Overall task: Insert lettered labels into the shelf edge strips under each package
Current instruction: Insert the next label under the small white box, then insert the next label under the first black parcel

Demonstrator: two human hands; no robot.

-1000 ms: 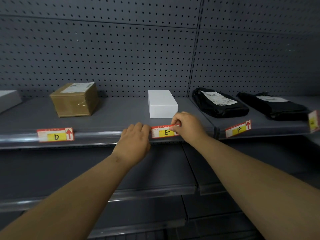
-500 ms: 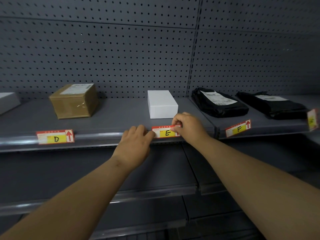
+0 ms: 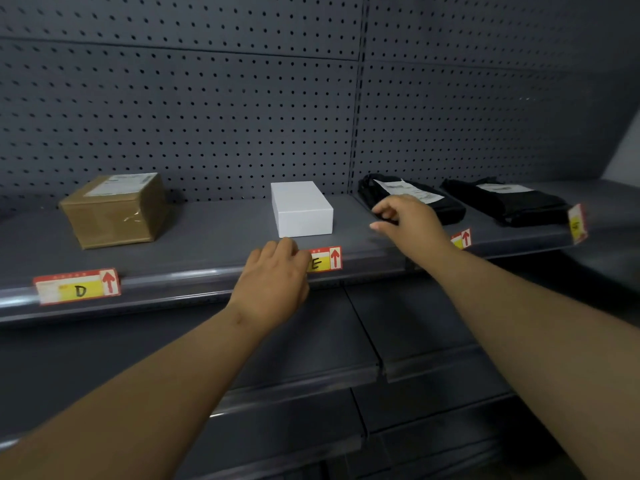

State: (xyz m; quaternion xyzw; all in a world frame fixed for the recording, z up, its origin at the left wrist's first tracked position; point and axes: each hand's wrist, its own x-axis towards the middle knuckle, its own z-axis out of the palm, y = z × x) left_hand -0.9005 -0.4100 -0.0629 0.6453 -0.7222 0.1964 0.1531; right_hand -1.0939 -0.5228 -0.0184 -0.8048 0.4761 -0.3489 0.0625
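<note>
The E label (image 3: 325, 259) could skew in the shelf edge strip (image 3: 173, 282) if the left hand (image 3: 273, 275) drags across it. Its fingers lie close together over the label's left end (pinching or pressing, I cannot tell). The right hand (image 3: 408, 220) hovers loosely curled, empty. Red and yellow, arrow up, the label sits below the white box (image 3: 301, 209).

Dark grey pegboard panels (image 3: 207, 116) back tiered grey metal shelves (image 3: 166, 344), dimly lit

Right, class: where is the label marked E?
In the head view, the E label sits centre-frame in the shelf edge strip, directly below the white box, its left end hidden behind the left hand.
</note>
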